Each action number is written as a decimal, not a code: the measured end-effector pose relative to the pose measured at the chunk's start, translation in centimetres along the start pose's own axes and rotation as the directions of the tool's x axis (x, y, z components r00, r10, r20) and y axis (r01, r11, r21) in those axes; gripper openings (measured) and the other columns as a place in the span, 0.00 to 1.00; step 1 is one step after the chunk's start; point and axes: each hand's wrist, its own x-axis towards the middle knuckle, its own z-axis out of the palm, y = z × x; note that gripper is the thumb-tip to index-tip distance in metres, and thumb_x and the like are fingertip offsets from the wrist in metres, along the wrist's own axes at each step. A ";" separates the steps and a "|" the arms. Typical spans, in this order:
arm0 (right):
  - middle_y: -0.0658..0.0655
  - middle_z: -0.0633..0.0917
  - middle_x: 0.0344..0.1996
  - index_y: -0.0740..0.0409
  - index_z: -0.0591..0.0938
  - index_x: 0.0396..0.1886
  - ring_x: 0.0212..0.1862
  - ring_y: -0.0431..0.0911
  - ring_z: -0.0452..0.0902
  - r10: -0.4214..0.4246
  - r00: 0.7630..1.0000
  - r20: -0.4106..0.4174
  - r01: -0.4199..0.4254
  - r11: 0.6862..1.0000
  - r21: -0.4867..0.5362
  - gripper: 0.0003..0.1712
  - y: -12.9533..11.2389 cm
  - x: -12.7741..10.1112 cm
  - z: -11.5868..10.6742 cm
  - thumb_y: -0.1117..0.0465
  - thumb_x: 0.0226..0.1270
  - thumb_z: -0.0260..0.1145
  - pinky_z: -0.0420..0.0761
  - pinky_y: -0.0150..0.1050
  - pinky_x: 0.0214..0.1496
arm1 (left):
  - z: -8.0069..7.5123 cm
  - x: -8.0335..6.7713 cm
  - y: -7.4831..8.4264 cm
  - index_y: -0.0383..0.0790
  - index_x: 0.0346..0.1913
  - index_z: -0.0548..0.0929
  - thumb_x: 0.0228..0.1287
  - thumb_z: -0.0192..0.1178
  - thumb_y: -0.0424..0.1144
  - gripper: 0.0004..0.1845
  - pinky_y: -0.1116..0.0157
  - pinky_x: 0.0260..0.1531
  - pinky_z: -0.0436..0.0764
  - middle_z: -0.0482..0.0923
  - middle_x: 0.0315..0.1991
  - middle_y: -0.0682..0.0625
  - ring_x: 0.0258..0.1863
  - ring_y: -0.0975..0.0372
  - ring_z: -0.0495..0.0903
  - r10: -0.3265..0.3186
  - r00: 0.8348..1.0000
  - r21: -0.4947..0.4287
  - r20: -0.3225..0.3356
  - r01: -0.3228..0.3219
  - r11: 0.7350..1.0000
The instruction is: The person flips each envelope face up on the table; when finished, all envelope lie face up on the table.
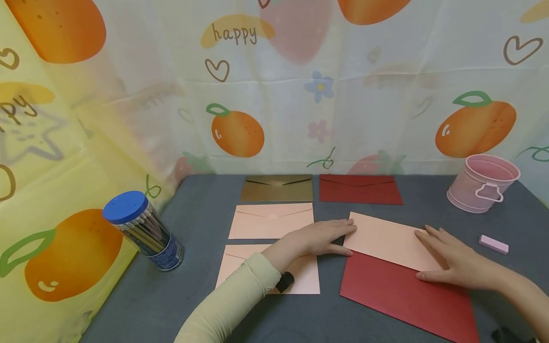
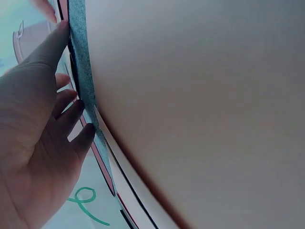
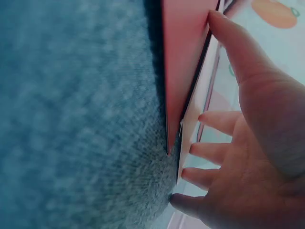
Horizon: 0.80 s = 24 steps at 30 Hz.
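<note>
On a grey worktop (image 1: 206, 200) backed by a fruit-printed curtain, two bare hands rest on a pale pink envelope (image 1: 388, 239) that lies tilted, its lower part overlapping a large dark red envelope (image 1: 403, 297) beneath it. From the head view, the left hand (image 1: 321, 237), in a cream sleeve, lies flat with straight fingers touching the pink envelope's left end. The right hand (image 1: 454, 259) lies flat on its right end, fingers spread and relaxed, the thumb along the seam where pink meets red. Neither hand grips anything.

Only the head view shows the rest of the layout: two more pink envelopes (image 1: 271, 221) to the left, one partly under the left forearm; a gold envelope (image 1: 278, 188) and another red envelope (image 1: 360, 189) along the back; a clear tub of pencils with a blue lid (image 1: 143, 229) at far left; a small pink metal bucket (image 1: 482, 183) at right; and a pink eraser (image 1: 494, 244) near the right hand.

The left wrist view, close and low, shows the left hand's fingers (image 2: 71, 114) pressed against stacked envelope edges, a broad pink sheet filling most of the picture. The right wrist view shows the overlapped corner of the two envelopes on the grey felt-like surface, with the right hand's fingertips (image 3: 200, 150) at the paper's edge.
</note>
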 end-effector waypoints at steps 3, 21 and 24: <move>0.76 0.56 0.69 0.62 0.60 0.74 0.67 0.78 0.46 0.021 1.000 0.009 -0.021 1.000 0.012 0.55 0.0 -0.3 0.1 0.44 0.53 0.75 0.54 0.77 0.56 | 0.0 -0.1 0.0 0.45 0.76 0.59 0.71 0.55 0.55 0.36 0.72 0.69 0.49 0.51 0.77 0.52 0.75 0.66 0.48 -0.008 1.000 -0.004 -0.014 0.007 1.000; 0.77 0.58 0.68 0.64 0.62 0.73 0.66 0.76 0.51 -0.037 0.998 -0.045 0.037 0.999 0.010 0.53 0.1 -0.5 0.5 0.47 0.54 0.76 0.37 0.50 0.75 | -0.1 -0.2 -0.3 0.47 0.75 0.62 0.73 0.55 0.48 0.32 0.66 0.71 0.51 0.51 0.77 0.52 0.74 0.67 0.48 0.050 0.999 -0.107 -0.006 -0.051 0.993; 0.78 0.58 0.69 0.63 0.62 0.73 0.67 0.77 0.50 -0.023 0.999 -0.039 0.022 1.000 -0.004 0.52 0.1 -0.6 0.4 0.45 0.54 0.75 0.39 0.56 0.74 | -0.1 -0.1 -0.3 0.46 0.75 0.62 0.72 0.55 0.45 0.31 0.69 0.70 0.51 0.52 0.76 0.51 0.74 0.66 0.49 0.061 0.998 -0.117 -0.006 -0.061 0.991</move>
